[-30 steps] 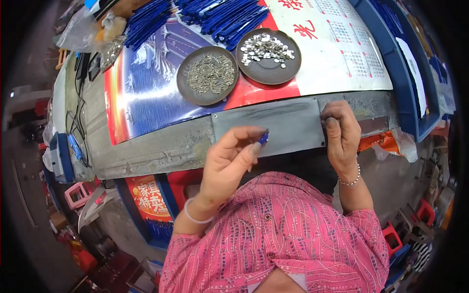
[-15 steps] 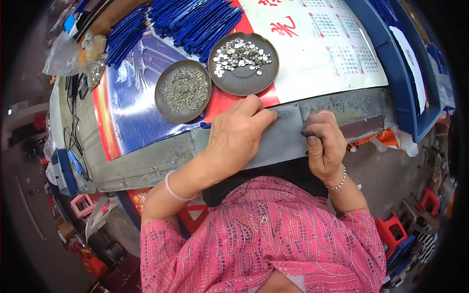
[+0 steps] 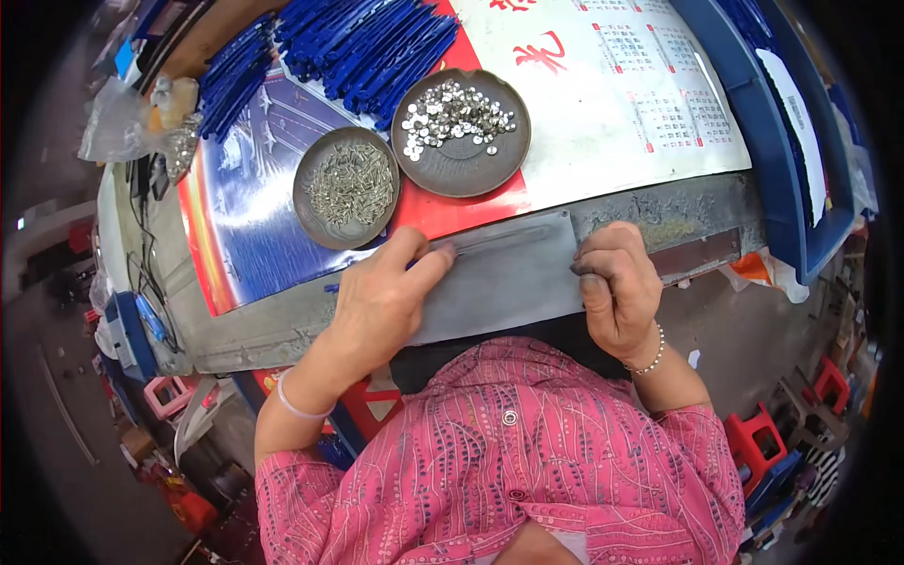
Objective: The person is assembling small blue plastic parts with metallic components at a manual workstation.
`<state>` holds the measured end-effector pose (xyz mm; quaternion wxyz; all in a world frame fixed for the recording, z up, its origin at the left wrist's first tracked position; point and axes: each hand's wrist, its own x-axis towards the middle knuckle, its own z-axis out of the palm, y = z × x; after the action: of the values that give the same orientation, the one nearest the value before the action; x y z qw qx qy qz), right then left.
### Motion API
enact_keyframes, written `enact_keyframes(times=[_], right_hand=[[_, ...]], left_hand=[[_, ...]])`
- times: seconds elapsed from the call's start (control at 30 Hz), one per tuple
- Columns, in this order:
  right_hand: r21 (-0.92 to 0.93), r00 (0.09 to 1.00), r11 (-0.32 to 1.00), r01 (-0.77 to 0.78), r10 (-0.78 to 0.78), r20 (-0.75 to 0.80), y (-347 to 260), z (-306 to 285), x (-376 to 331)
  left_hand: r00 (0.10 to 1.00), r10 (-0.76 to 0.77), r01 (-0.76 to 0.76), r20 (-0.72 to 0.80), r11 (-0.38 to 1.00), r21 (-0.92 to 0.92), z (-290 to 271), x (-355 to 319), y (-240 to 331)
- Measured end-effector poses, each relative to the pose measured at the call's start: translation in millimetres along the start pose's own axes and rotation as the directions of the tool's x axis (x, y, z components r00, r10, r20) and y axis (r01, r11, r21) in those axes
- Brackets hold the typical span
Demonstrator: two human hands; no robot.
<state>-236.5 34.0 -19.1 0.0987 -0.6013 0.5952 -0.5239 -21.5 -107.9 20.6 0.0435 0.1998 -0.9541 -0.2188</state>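
A grey metal plate [image 3: 513,282] lies at the table's near edge, a shallow groove running along its top. My left hand [image 3: 381,301] rests on the plate's left part. Its fingers reach along the groove and press down a thin blue strip [image 3: 415,266], which is mostly hidden under them. My right hand [image 3: 614,282] is curled at the plate's right edge, thumb and fingers gripping it. Just beyond the plate stand two dark round dishes. One holds several small metal pins [image 3: 347,186], the other several shiny silver caps [image 3: 457,118].
A heap of blue strips [image 3: 358,42] lies at the back of the table on a printed calendar sheet [image 3: 640,104]. A blue tray [image 3: 786,141] stands at the right, plastic bags [image 3: 141,118] at the left. Red stools [image 3: 763,443] stand on the floor.
My left hand, which held the blue strip up near the plate's lower edge, has moved onto the plate and laid the strip along the groove. The right hand stayed at the plate's right edge.
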Motion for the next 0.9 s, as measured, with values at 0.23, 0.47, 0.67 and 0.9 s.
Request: enact_keyframes(times=[0.23, 0.47, 0.67, 0.9], right_hand=[[-0.018, 0.999, 0.998, 0.052, -0.052, 0.011, -1.3, 0.6, 1.2], [-0.054, 0.999, 0.998, 0.045, -0.044, 0.012, -2.4, 2.1, 0.1], [-0.007, 0.998, 0.998, -0.067, 0.067, 0.019, -21.9, 7.7, -1.3], [0.311, 0.94, 0.904, -0.293, 0.214, 0.265, -55.2, 33.6, 17.2]], left_hand=[[0.996, -0.04, 0.029, -0.082, 0.99, -0.137, 7.7, 30.9, 31.1], [0.997, 0.053, -0.056, -0.051, 0.996, -0.069, 15.1, 39.7, 26.7], [0.981, -0.077, 0.035, -0.179, 0.972, -0.231, 17.7, 0.2, 18.8], [0.877, -0.48, 0.024, -0.022, 0.089, -0.996, 12.7, -31.5, 47.2]])
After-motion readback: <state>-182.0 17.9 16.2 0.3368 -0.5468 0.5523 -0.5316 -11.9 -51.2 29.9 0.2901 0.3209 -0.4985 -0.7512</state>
